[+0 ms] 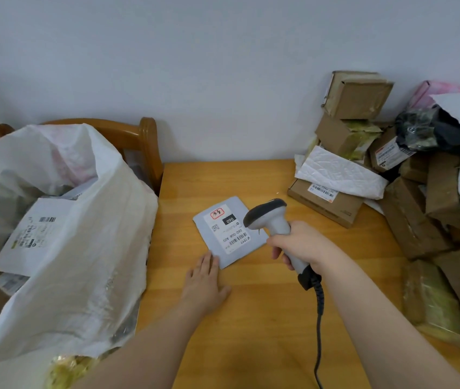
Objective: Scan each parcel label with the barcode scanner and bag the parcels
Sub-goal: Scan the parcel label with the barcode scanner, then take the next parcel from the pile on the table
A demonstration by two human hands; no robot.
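Curled right grip (301,242) holds scanner (268,214), hiding parcel (230,204) edge; flat left grip (205,282) touches parcel.

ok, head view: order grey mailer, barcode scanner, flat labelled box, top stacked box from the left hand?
1. grey mailer: touching the left hand, mid-table.
2. barcode scanner: in the right hand, by the mailer's right edge.
3. flat labelled box: to the right, farther back.
4. top stacked box: far right, highest up.
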